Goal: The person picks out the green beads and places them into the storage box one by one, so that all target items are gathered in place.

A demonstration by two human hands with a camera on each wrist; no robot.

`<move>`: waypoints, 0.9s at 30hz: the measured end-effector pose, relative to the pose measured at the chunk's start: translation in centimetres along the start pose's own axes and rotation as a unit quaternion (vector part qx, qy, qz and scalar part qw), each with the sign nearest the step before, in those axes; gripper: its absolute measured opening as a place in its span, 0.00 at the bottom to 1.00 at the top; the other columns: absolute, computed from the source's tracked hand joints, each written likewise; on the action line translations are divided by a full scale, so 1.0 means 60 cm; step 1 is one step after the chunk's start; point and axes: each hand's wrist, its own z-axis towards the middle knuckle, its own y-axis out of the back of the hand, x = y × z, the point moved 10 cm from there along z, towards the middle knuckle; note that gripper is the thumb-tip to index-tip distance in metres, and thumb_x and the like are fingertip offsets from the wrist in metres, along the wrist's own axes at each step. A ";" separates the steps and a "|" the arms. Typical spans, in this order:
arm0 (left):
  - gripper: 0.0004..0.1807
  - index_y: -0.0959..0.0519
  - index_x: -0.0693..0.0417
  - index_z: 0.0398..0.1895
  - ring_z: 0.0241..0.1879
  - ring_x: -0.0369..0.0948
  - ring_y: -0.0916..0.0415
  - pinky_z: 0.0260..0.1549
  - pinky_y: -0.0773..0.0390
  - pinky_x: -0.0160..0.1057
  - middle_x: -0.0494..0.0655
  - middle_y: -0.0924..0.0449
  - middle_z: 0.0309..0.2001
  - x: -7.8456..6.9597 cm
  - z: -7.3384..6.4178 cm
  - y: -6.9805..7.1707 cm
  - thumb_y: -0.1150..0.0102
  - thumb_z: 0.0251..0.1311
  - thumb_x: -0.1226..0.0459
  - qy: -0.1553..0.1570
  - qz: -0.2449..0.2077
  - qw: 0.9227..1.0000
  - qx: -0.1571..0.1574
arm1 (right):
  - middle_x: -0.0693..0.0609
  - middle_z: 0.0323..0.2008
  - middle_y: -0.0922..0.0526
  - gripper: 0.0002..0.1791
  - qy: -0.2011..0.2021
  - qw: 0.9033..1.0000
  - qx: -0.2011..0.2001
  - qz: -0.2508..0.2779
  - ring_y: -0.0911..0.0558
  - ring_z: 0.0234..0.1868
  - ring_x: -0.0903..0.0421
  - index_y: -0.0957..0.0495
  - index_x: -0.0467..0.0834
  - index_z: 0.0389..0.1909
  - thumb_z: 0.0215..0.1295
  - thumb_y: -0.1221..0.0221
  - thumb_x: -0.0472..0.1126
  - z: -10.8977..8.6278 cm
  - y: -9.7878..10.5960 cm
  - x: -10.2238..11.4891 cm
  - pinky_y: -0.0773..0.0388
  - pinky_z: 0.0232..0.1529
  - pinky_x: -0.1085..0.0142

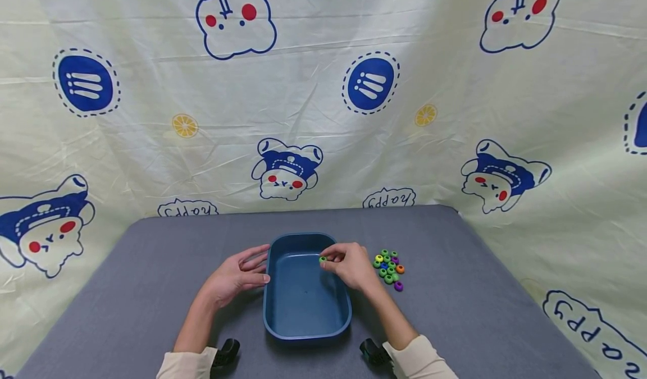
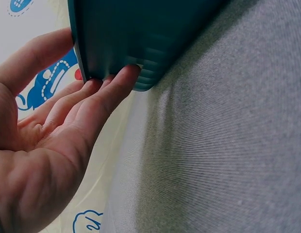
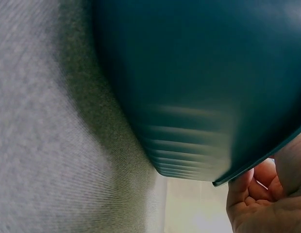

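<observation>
A blue rectangular plastic tray (image 1: 305, 317) with rounded corners lies on the table, its inside bare in the head view. My left hand (image 1: 236, 277) touches the tray's left side; in the left wrist view its fingers (image 2: 114, 92) extend along the outer wall and the thumb meets the rim. Over the right rim, my right hand (image 1: 351, 264) pinches a green bead (image 1: 323, 260) between thumb and fingertips. The right wrist view shows that hand (image 3: 267, 204) beside the tray's rim, the bead hidden there. To the right sits a cluster of beads (image 1: 389, 278), mostly green with yellow, blue, orange and purple ones.
A grey cloth covers the table (image 1: 434, 323). Behind it hangs a pale curtain (image 1: 323, 87) printed with cartoon figures. Black straps with small devices are on both wrists, the left device (image 1: 226, 354) and right device (image 1: 374, 352) near the table's front.
</observation>
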 end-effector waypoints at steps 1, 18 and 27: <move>0.43 0.42 0.58 0.78 0.74 0.59 0.39 0.59 0.20 0.48 0.62 0.41 0.77 0.001 0.001 0.000 0.34 0.62 0.72 0.000 0.001 1.000 -0.001 | 0.56 0.27 0.18 0.07 0.000 1.000 0.001 0.001 0.24 0.29 0.59 0.11 0.46 0.40 0.60 0.28 0.38 0.000 0.000 0.000 0.26 0.28 0.68; 0.43 0.43 0.58 0.79 0.74 0.59 0.38 0.59 0.21 0.48 0.63 0.42 0.77 -0.003 -0.001 0.001 0.34 0.62 0.71 -0.001 0.004 1.000 -0.003 | 0.56 0.28 0.18 0.10 0.002 1.000 0.005 0.002 0.24 0.29 0.59 0.11 0.44 0.43 0.59 0.28 0.38 0.000 0.001 0.002 0.26 0.28 0.69; 0.43 0.43 0.58 0.79 0.74 0.60 0.38 0.58 0.20 0.48 0.63 0.42 0.77 -0.004 -0.002 0.000 0.34 0.62 0.71 0.000 0.006 1.000 -0.004 | 0.54 0.30 0.17 0.12 -0.010 0.999 0.020 0.042 0.22 0.30 0.58 0.12 0.43 0.45 0.60 0.29 0.36 0.000 0.008 0.001 0.22 0.31 0.67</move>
